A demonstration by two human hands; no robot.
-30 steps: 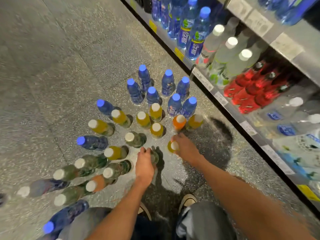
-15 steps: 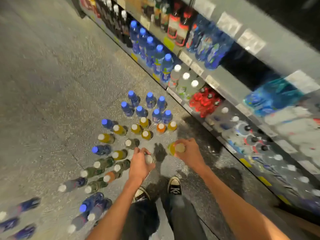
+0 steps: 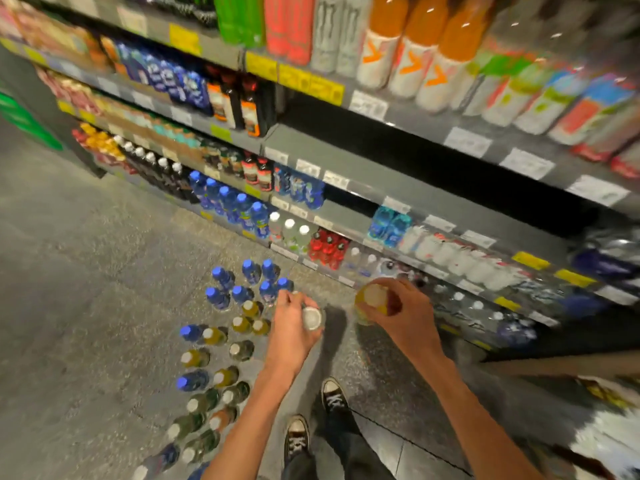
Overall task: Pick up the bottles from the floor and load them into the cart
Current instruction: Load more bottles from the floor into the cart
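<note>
Fingers of both hands are curled round bottle necks: the left hand grips a white-capped bottle, the right hand a yellow bottle, both lifted above the floor. Many bottles remain standing there; no cart is in view, so keep both grips firm and upright while turning to find it.

A drinks aisle in a supermarket or convenience shop. Grey metal shelving runs in tiers along the right side, stocked with rows of bottled and canned drinks: orange-capped juice bottles, energy-drink cans, blue-capped bottles and red ones. White price tags and yellow price tags line the shelf edges. On the speckled grey floor, dozens of plastic bottles stand in a loose cluster beside the lowest shelf.
</note>
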